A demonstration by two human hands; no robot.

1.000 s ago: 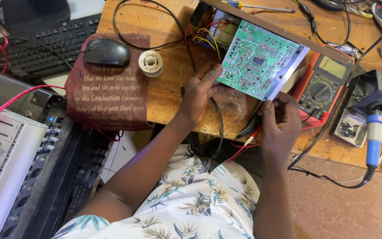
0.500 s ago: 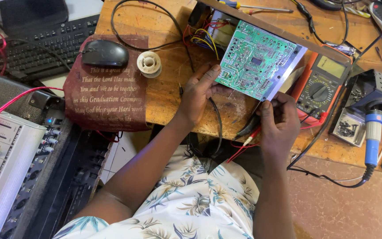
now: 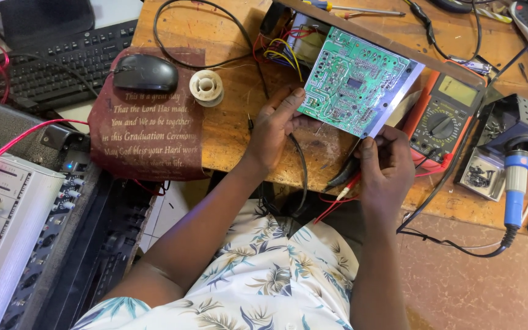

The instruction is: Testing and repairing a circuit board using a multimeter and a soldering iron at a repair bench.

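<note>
A green circuit board (image 3: 354,81) lies tilted on the wooden workbench (image 3: 227,131), solder side up, with coloured wires running to a box behind it. My left hand (image 3: 274,125) steadies the board's near left edge with the thumb and fingers. My right hand (image 3: 386,168) sits just below the board's lower right corner, closed around the black and red multimeter probes (image 3: 344,180), whose leads trail down off the bench. An orange multimeter (image 3: 444,116) lies right beside that hand.
A black mouse (image 3: 145,73) rests on a maroon printed cloth (image 3: 148,131), beside a white solder spool (image 3: 206,87). A keyboard (image 3: 62,61) lies far left, an audio mixer (image 3: 7,226) lower left. A blue-handled soldering iron (image 3: 514,183) in its stand sits at right.
The view has shifted slightly. Both hands stay at the board; my right hand has barely moved with the probes.
</note>
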